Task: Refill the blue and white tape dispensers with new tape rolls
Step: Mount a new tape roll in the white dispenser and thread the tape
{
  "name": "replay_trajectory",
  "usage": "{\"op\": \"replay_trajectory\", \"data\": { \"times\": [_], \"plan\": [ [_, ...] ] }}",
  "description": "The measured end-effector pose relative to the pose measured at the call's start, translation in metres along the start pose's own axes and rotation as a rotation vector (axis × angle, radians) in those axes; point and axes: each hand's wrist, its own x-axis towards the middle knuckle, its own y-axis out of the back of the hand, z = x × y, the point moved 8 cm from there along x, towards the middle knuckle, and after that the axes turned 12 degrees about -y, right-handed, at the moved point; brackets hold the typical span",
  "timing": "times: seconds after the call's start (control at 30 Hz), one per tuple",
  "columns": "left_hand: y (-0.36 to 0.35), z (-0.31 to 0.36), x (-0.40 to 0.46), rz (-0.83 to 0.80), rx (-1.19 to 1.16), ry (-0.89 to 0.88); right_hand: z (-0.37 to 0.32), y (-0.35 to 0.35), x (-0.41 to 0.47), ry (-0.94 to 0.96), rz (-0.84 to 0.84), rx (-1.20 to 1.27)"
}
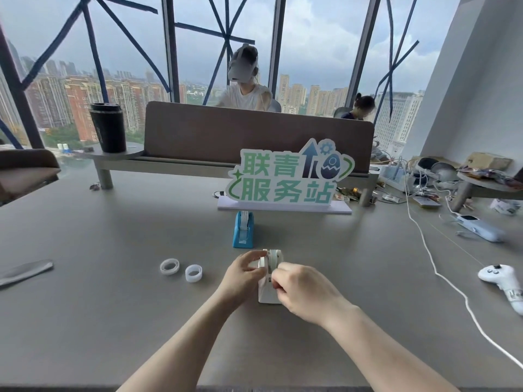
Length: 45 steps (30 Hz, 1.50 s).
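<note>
A white tape dispenser (268, 281) stands on the grey table (113, 278) right in front of me, a tape roll seated in its top. My left hand (243, 274) grips its left side. My right hand (301, 290) pinches at the dispenser's front, where the tape end would be; my fingers hide it. Behind it, a blue tape dispenser (243, 230) stands upright with a clear roll in it. To the left, two clear tape rings lie loose on the table: one flat (169, 266), one on its edge (194, 273).
A green-lettered sign (285, 179) stands behind the blue dispenser. A white controller (501, 278) and a white cable (441, 275) lie at the right, with clutter beyond. A black cup (108, 127) sits on a shelf. A person sits across the divider (254, 137). A grey strip (25, 271) lies far left.
</note>
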Motion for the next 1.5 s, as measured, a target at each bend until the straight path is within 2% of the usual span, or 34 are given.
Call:
{"op": "replay_trajectory", "data": {
  "times": [0.5,0.6,0.77,0.83,0.93,1.0,1.17,1.5],
  "plan": [
    [0.001,-0.001,-0.008,0.022,-0.008,0.020,0.001,-0.028,-0.010,0.013,0.165,-0.033],
    [0.003,-0.001,-0.009,0.015,0.001,0.018,0.003,-0.024,-0.017,0.012,0.166,0.061],
    [0.007,-0.008,-0.012,0.005,-0.019,0.043,0.057,-0.001,-0.018,-0.338,0.285,0.350],
    [0.006,-0.009,-0.014,-0.017,-0.037,0.060,0.075,-0.010,-0.012,-0.417,0.168,0.353],
    [0.003,-0.009,-0.018,-0.084,-0.064,0.078,0.080,-0.041,-0.006,-0.408,-0.157,0.304],
    [0.001,-0.008,-0.021,-0.124,-0.070,0.098,0.078,-0.053,-0.006,-0.392,-0.232,0.369],
    [-0.007,-0.009,-0.021,-0.166,-0.024,0.043,0.081,-0.061,-0.002,-0.390,-0.143,0.466],
    [-0.031,-0.012,0.065,-0.022,0.066,-0.013,0.138,-0.052,0.057,-0.493,-0.052,0.515]
  ]
}}
